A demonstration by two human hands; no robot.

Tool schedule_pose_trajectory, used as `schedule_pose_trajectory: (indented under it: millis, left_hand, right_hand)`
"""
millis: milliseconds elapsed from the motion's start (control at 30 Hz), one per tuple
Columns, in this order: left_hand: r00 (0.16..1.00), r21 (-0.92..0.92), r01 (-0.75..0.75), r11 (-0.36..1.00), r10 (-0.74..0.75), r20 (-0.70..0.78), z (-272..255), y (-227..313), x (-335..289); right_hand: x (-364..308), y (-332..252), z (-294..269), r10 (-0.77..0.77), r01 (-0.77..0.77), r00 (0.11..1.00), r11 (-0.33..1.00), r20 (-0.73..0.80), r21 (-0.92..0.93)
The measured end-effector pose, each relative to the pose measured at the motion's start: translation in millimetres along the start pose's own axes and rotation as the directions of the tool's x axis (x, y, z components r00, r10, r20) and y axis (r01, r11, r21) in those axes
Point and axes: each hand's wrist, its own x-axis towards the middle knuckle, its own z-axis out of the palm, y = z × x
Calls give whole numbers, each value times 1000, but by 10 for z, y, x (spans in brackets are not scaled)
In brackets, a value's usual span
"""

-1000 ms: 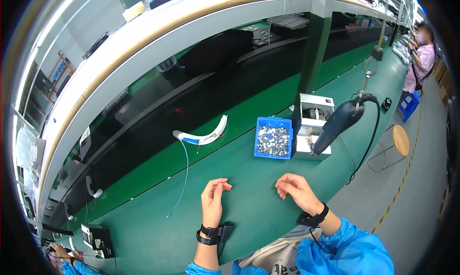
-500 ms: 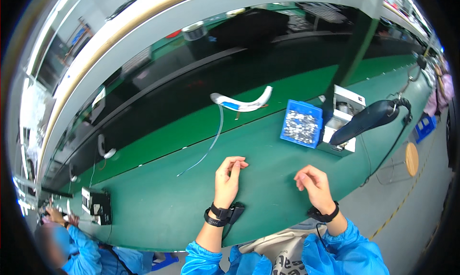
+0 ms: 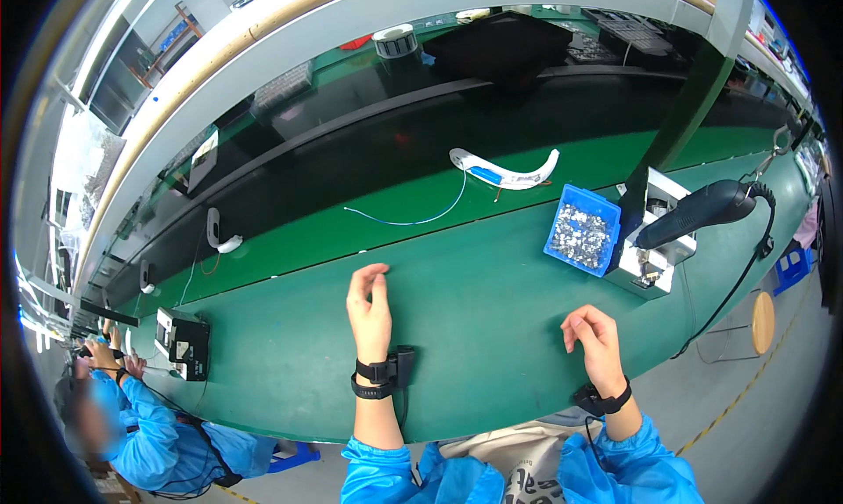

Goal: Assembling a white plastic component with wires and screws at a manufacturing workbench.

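Observation:
My left hand hovers over or rests on the green bench, holding nothing, its fingers loosely bent and the thumb apart. To the right, my right hand is also without anything in it, fingers relaxed and partly curled. Beyond both hands, a white curved piece with a blue inset lies on the green strip, and a thin blue wire trails left from it. The blue tray of small metal parts stands beyond my right hand. Beside it, a black handheld power tool hangs over a metal device.
A green post rises behind the tray. At the left, a co-worker in a blue sleeve sits near a black boxy device. More white pieces lie along the strip. A round stool stands off the bench's right end.
My left hand has moved left and farther forward, away from my right hand. The white piece lies closer to the tray, and its wire's free end has swung away from me. My view has shifted.

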Motion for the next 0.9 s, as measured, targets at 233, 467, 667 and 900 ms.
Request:
schedule_pose_trajectory:
  millis: [233, 467, 667, 900]
  left_hand:
    - [966, -159, 78, 984, -35, 256, 300, 180, -179]
    - [948, -207, 127, 970, -57, 313, 422, 144, -252]
    - [945, -183, 141, 973, -77, 318, 391, 159, -294]
    - [744, -207, 4, 978, 135, 654, 469, 527, -487]
  right_hand:
    - [76, 39, -10, 84, -84, 995, 996, 55, -7]
    - [70, 70, -74, 170, -170, 982, 985, 81, -14]
    - [33, 137, -65, 165, -163, 980, 986, 115, -26]
    - [57, 76, -41, 161, -143, 978, 980, 132, -139]
